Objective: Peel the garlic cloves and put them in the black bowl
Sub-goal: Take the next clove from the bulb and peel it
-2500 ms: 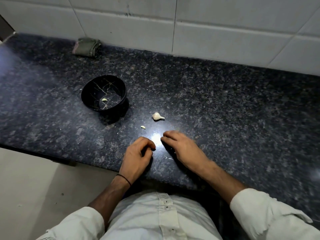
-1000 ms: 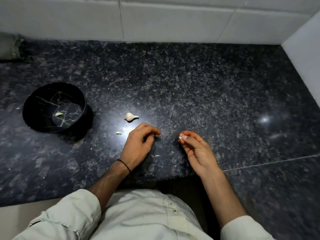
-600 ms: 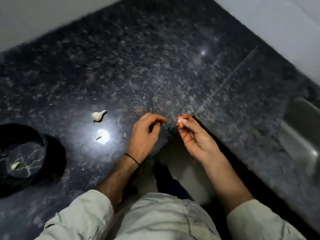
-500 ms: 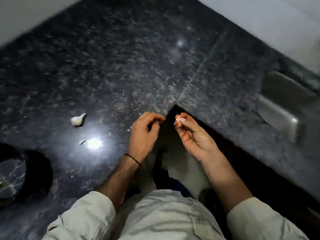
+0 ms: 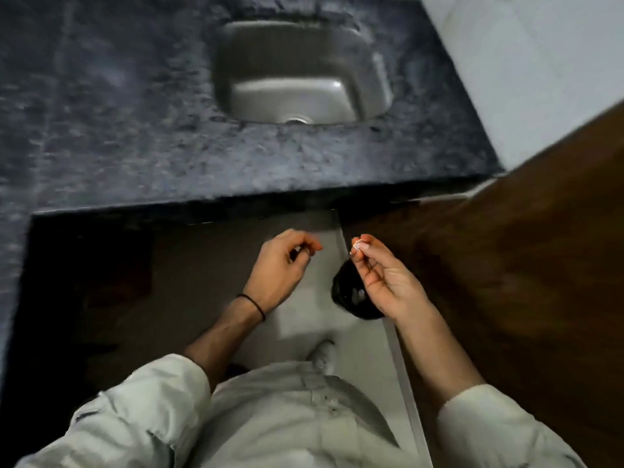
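I see the dark worktop with a sink in it. Nearer me, over the floor, the left hand has curled fingers; I cannot tell if they hold anything. The right hand pinches a small white garlic bit.
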